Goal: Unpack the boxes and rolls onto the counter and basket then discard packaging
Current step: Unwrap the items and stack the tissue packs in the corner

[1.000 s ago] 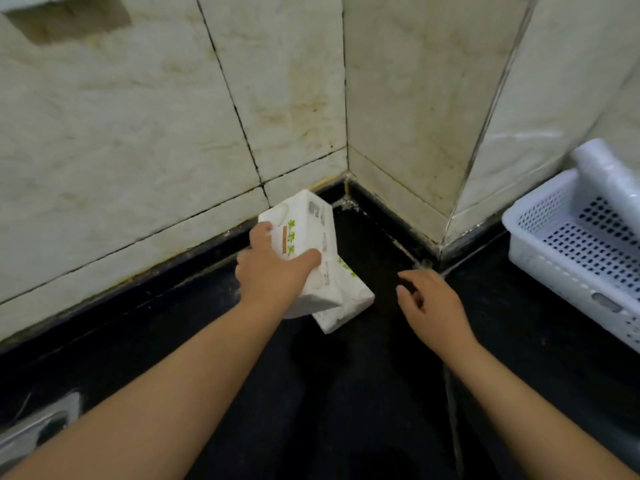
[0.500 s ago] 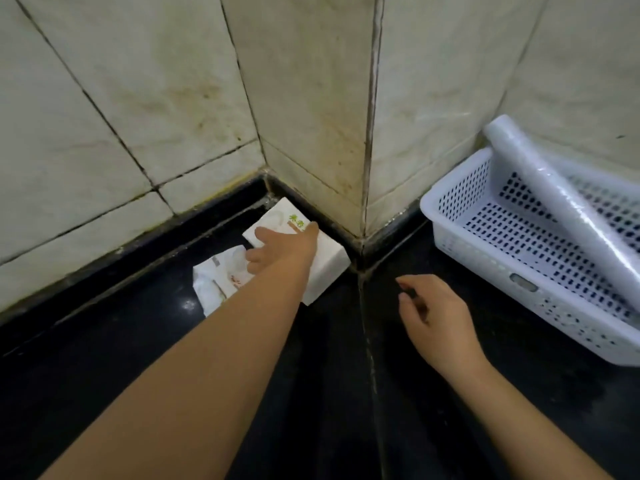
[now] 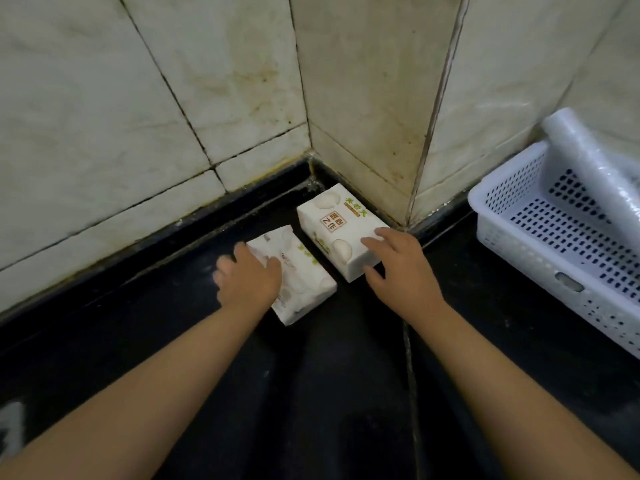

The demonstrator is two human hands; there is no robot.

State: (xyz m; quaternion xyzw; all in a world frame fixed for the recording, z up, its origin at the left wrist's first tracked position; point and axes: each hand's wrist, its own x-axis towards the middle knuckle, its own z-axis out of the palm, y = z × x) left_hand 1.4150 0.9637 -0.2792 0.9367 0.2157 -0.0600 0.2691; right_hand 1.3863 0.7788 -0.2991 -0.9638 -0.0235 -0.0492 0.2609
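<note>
The tiled wall (image 3: 166,98) fills the far half of the view, pale marble-look tiles with stained dark grout, folding into a corner and then a jutting column edge to the right. Below it runs the black tabletop (image 3: 329,393), glossy and dusty, with a seam running near-to-far right of centre.

At the far right sits a white perforated basket (image 3: 512,244), and 1 clear-wrapped roll (image 3: 588,168) leans inside it, poking over the far rim.

In the corner lie 2 white tissue packs. The right pack (image 3: 336,226) rests flat just beside the wall base; the right hand (image 3: 398,268) has fingers spread along its near-right end, thumb at the near edge, touching rather than clamping. The left pack (image 3: 304,282) lies just beside it, nearer and to the left; the left hand (image 3: 247,278) rests flat over its left end, fingers relaxed, somewhat blurred.

Both packs look light and soft, wrapped in thin slick film that would dent under pressure. I would take each across its short width, thumb opposite fingers, or simply slide it with a flat palm.
</note>
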